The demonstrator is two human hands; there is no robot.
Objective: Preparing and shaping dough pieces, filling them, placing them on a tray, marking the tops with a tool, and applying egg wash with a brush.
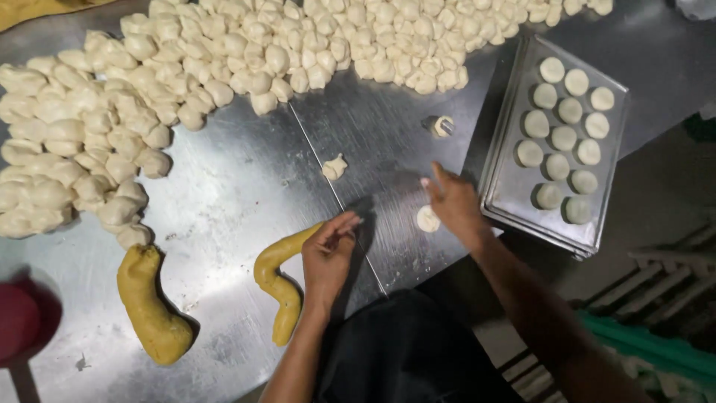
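**Pinching filling while a round waits by the tray**

Pinching at the near end of the curved yellow filling roll [280, 280], my left hand [328, 257] is closing its fingertips on a small bit of it. My right hand [453, 205] is hovering with fingers spread and holding nothing, just over a flattened white dough disc [427, 219] lying beside the baking tray [514, 190], on its left. I am judging this as the portioning step: one round is done and I am taking filling for another. The next move seems to call for a clean pinch off the roll, then a dough piece, perhaps the loose lump [334, 167] further left of the tray.

Shaped rounds [563, 138] are filling the tray in rows, with bare metal near its front edge. Left of the tray, the steel table [224, 201] is carrying a big heap of white dough pieces [112, 112] and a second, thicker yellow roll [149, 306]. Right of the tray, dim floor and a green crate edge [649, 347] are showing.
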